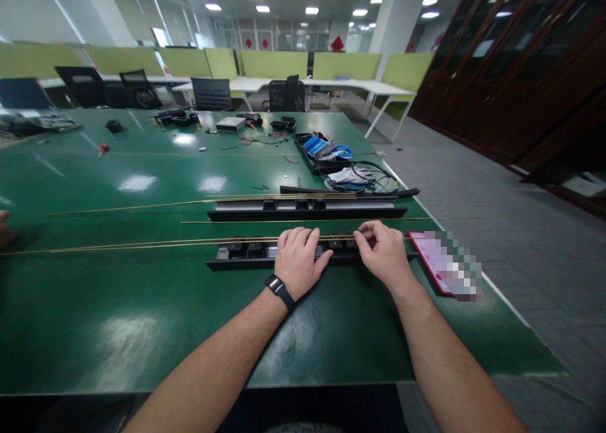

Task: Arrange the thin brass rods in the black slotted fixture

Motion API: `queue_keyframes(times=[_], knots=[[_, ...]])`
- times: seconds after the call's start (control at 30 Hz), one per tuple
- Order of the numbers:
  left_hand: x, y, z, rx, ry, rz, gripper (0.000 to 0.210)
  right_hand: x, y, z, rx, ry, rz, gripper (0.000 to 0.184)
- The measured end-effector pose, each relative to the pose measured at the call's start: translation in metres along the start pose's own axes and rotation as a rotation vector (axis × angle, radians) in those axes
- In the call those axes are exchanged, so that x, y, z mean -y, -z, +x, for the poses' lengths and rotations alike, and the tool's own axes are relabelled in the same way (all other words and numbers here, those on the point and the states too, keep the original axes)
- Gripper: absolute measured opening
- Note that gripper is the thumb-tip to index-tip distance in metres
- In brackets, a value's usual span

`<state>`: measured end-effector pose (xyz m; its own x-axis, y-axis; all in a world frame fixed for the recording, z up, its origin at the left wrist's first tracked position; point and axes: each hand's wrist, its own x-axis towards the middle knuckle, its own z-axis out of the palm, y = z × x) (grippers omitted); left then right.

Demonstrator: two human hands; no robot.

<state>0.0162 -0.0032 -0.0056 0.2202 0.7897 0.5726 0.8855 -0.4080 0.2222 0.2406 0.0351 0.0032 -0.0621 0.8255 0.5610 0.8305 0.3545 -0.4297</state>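
A black and grey channel rail (227, 264) lies lengthwise on the green table in front of me, with several dark blocks inside it. Thin brass-coloured rods (156, 244) run along its top and stretch far out to the left. Across the rail's middle rests my left hand (299, 262), its fingers laid over the rods and the thumb spread apart. My right hand (384, 250) is at the rail's right end, thumb and forefinger pinched at a thin rod. The fingertips partly hide the pinched spot.
Behind lies a second similar rail (255, 214) with rods on it, and a single rod (331, 221) between the two. A red-edged phone (433, 262) is on the right. Farther back are a black tray (310, 158) and gloves (350, 177). Another person's hand (4, 228) shows at left.
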Motion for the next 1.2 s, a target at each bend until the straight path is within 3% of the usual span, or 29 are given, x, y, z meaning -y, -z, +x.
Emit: queue_keyframes(times=[0.6, 0.83, 1.2], knots=[[0.0009, 0.0008, 0.0002, 0.005, -0.012, 0.001, 0.045, 0.0010, 0.0075, 0.0032, -0.038, -0.070, 0.001, 0.015], [-0.0004, 0.0006, 0.0005, 0.009, -0.006, 0.001, 0.045, 0.0025, -0.0005, 0.0001, 0.000, 0.007, 0.016, 0.015], [0.0001, 0.0021, 0.0007, 0.011, -0.012, -0.001, 0.045, 0.0002, 0.0004, 0.0018, 0.005, -0.037, 0.017, 0.014]])
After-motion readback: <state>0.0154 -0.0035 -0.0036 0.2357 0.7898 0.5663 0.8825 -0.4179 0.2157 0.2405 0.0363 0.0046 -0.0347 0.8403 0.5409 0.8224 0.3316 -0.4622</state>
